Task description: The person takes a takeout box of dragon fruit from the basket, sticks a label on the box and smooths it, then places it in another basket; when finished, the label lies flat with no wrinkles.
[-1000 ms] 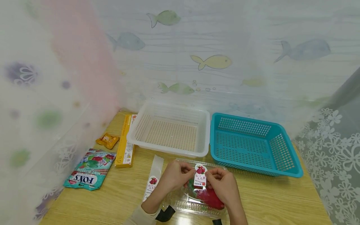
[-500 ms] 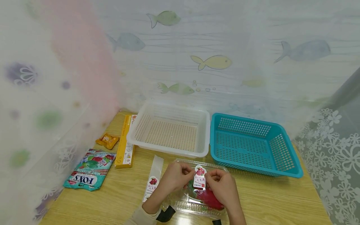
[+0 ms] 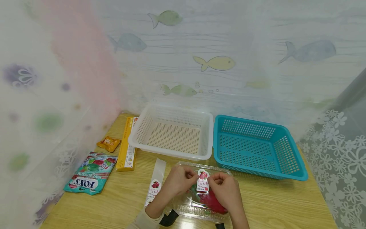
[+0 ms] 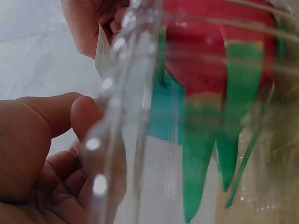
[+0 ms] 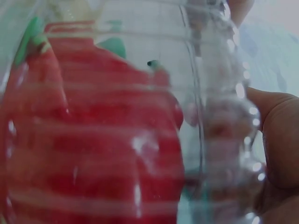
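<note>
Between my two hands, over a clear plastic clamshell box [image 3: 188, 210], is a white label [image 3: 202, 184] printed with a dragon fruit. My left hand [image 3: 179, 179] pinches its left edge between thumb and forefinger. On the opposite edge my right hand [image 3: 226, 190] pinches it the same way. Inside the box lies a red dragon fruit [image 3: 213, 202] with green scales. Through the ribbed plastic wall, the left wrist view shows the fruit's green tips [image 4: 196, 182], and the right wrist view shows its red body [image 5: 103, 140]. A backing strip [image 3: 154, 187] with more such labels lies left of the box, partly behind my left forearm.
A white basket [image 3: 171, 152] and a blue basket [image 3: 257, 170] stand side by side behind the box. To the left are a yellow carton [image 3: 125, 149], an orange candy wrapper [image 3: 109, 143] and a teal FOX'S bag [image 3: 91, 173]. A fish-print curtain [image 3: 183, 57] hangs behind.
Both hands keep their pinch on the label. It has tilted slightly and shifted a little lower, toward the box lid; the rest stays in place.
</note>
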`<state>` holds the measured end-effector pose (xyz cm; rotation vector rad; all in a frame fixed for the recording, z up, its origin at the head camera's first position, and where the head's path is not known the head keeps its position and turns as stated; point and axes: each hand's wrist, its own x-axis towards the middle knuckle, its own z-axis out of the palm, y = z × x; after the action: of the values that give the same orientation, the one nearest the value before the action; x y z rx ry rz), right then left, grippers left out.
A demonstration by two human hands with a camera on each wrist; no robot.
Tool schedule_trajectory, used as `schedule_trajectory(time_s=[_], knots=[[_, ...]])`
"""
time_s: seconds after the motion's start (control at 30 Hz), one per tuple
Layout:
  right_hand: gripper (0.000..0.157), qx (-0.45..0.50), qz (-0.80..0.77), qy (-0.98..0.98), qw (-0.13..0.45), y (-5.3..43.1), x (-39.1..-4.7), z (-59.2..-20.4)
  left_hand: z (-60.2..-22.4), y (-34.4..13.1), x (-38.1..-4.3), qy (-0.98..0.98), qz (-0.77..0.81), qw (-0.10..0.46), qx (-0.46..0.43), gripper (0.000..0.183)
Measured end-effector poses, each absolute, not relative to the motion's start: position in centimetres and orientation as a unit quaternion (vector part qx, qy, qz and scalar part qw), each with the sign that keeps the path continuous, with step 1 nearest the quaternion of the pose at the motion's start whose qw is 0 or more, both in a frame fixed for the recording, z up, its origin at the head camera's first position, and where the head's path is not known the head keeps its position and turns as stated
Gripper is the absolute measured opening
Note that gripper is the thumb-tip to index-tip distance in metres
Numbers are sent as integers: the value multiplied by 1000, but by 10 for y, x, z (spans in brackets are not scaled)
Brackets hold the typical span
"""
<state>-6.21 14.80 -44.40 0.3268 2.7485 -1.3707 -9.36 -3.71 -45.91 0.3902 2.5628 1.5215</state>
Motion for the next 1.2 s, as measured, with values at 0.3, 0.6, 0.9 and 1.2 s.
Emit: schedule_trajectory(time_s=[0.3,0.6,0.9,1.2], knots=[[11,97,-425,900,23,147,-62,-446,-462,-36,-95,857,494,63,135,17],[11,92,-397,913,19,146,-61,-443,-463,-35,-95,873,465,53,136,16],[10,85,-378,922,18,145,-60,-444,-464,-32,-95,884,445,47,136,16],[9,84,-370,925,20,144,-59,-443,-464,-31,-94,890,430,44,142,16]])
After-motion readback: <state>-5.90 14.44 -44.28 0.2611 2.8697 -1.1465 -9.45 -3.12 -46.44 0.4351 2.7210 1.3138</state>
